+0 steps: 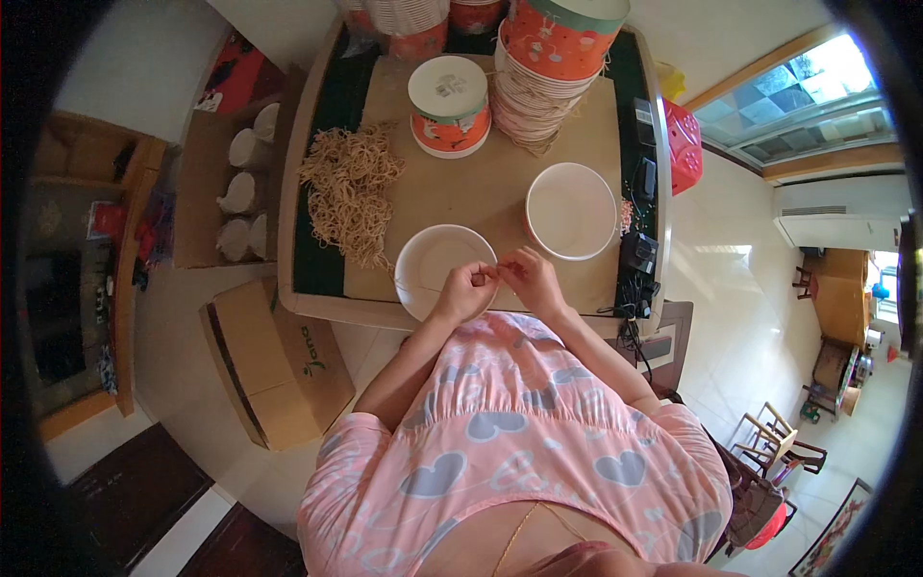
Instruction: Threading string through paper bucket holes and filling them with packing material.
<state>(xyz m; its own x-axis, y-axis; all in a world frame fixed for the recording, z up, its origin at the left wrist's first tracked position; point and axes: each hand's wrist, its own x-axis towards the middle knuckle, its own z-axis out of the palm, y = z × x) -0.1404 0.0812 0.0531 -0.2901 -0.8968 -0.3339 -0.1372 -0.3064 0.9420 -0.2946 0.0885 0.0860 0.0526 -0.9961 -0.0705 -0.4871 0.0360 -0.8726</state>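
Note:
My left hand [468, 288] and my right hand [531, 277] meet just above the near edge of the table, fingertips pinched together on a thin rubber band [500, 273] stretched between them. Under and just left of my hands stands an open white paper bowl [433, 262]. A second open white bowl [571, 212] sits to the right. A loose heap of tan rubber bands [351, 192] lies on the left of the table.
An upturned orange-and-white bowl [448, 106] and a stack of bowls [540, 87] stand at the table's far side. Dark devices and cables [638, 260] line the right edge. Cardboard boxes [274, 361] sit on the floor at left, one holding white rolls [242, 192].

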